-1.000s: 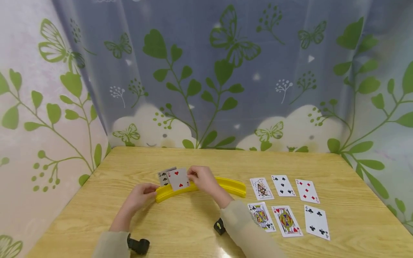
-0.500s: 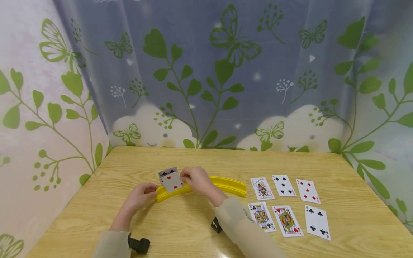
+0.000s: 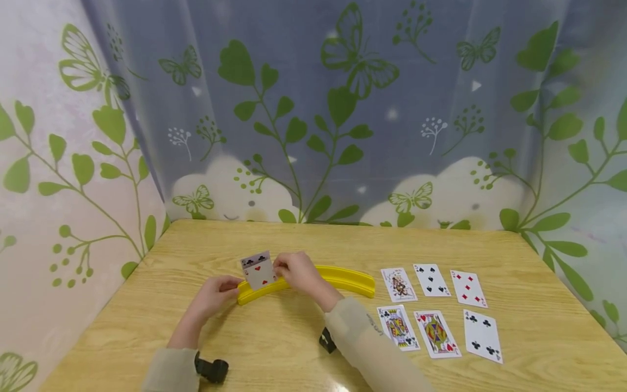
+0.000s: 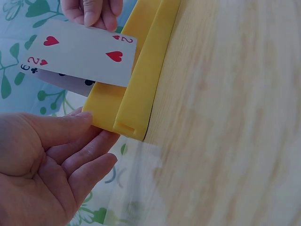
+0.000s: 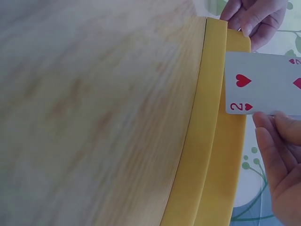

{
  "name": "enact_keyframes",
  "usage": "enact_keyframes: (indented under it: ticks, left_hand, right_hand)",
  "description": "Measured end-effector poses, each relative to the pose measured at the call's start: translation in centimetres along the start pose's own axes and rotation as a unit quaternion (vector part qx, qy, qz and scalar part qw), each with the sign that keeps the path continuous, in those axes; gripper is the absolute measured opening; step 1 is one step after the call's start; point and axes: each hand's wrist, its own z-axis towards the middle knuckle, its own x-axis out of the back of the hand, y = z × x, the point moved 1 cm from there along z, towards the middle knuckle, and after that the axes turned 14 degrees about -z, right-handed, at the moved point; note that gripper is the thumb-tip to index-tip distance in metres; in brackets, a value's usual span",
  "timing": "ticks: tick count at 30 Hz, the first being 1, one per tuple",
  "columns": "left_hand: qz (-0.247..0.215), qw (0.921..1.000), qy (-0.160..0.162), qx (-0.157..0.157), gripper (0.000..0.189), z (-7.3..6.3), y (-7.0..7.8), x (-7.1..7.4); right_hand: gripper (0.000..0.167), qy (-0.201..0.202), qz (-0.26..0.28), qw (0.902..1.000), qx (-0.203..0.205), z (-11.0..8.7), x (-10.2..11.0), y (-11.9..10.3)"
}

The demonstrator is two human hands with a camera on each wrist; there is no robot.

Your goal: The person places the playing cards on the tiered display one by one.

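Observation:
My left hand (image 3: 215,296) pinches the left end of a curved yellow card holder (image 3: 345,279), thumb on top and fingers beneath in the left wrist view. In my right hand (image 3: 301,275), thumb and fingers grip the side edge of a two of hearts (image 4: 82,56). This card's lower edge is at the holder's groove, near the left end. Behind it leans a clubs card (image 3: 256,259), mostly hidden, only its top strip showing in the head view. The right wrist view shows the two of hearts (image 5: 263,84) lying across the holder (image 5: 221,155).
On the right of the wooden table (image 3: 289,348) lie face-up cards in two rows: a joker (image 3: 399,285), five of spades (image 3: 431,280) and five of diamonds (image 3: 468,288) behind; king of clubs (image 3: 398,328), jack of hearts (image 3: 437,334) and four of clubs (image 3: 483,335) in front.
The right hand has moved left and slightly down with the two of hearts, which now covers more of the clubs card. My left hand stays on the holder's end.

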Motion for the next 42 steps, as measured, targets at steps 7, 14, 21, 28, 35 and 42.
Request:
enact_keyframes:
  ticks: [7, 14, 21, 28, 35, 42]
  left_hand:
    - [-0.001, 1.0000, 0.000, 0.000, 0.022, -0.02, -0.09, 0.12]
    - [-0.003, 1.0000, 0.000, -0.002, 0.021, 0.07, -0.25, -0.01]
    - [0.005, 1.0000, 0.002, 0.001, 0.020, -0.05, -0.28, -0.08]
    - [0.013, 0.9999, 0.003, 0.010, 0.022, -0.01, -0.13, 0.08]
    - [0.010, 0.9999, 0.001, 0.012, 0.022, 0.10, -0.22, 0.09]
    - [0.001, 1.0000, 0.000, 0.008, 0.021, 0.12, -0.30, 0.02]
  right_hand:
    - [0.006, -0.023, 0.005, 0.9997, -0.012, 0.13, 0.01, -0.20]
    - [0.008, -0.040, 0.015, 0.9990, -0.011, 0.24, -0.32, 0.01]
    - [0.009, -0.063, 0.015, 0.9979, -0.004, 0.28, -0.53, 0.00]
    - [0.008, -0.072, 0.013, 0.9972, -0.012, 0.36, -0.66, 0.23]
    - [0.010, -0.073, 0.007, 0.9973, -0.005, 0.38, -0.76, 0.35]
    - [0.006, -0.075, -0.015, 0.9970, 0.008, 0.36, -0.63, 0.33]
